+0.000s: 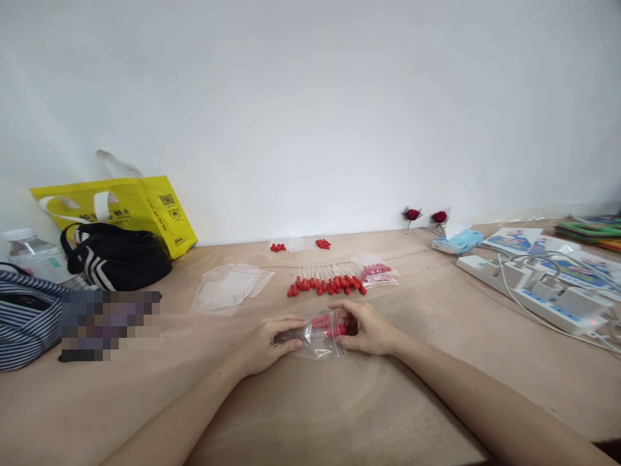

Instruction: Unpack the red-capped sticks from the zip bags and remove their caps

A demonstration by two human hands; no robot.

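A clear zip-lock bag (315,349) lies sideways low over the table between my hands, its mouth toward the right. My left hand (269,343) grips the bag's closed end between thumb and fingers. My right hand (366,329) is curled at the mouth, its fingers closed around a red-tipped stick (336,331) that reaches into the bag. More red tips show through the plastic; the sticks' far ends are hard to make out. Just beyond my hands, a row of white sticks with red tips (325,285) lies on the table, tips toward me.
Flat clear bags (233,288) lie left of the row; filled bags (376,272) are stacked at its right. Another bag with red tips (298,244) lies by the wall. A yellow bag (140,207) and black pouch (121,255) stand left; a power strip (524,291) with cables lies right.
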